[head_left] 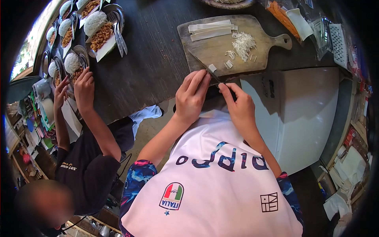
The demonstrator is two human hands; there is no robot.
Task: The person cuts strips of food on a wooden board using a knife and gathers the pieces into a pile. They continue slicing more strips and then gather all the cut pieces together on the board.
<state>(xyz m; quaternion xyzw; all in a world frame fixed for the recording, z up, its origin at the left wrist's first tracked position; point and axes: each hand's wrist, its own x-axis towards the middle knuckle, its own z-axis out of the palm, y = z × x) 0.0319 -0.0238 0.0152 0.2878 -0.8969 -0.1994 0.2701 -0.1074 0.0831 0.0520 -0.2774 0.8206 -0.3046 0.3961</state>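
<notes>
At the front edge of a wooden cutting board [258, 29], a knife [200, 62] points away to the upper left. My right hand [238, 102] has its thumb and fingers closed on the knife's handle end. Close beside it, my left hand [192, 94] is closed with its fingertips at the blade; whether a small piece is pinched there is hidden. A small white piece [212, 68] lies by the blade. Pale strips [211, 33] rest at the back of the board, and thin white shreds [244, 44] are heaped near its middle.
Plates of rice and brown food [102, 36] with spoons and forks stand at the left. A co-worker's hands [84, 89] reach to them. Packets, an orange item [284, 19] and a grater [338, 43] lie at the right. A white surface [308, 114] is below the table edge.
</notes>
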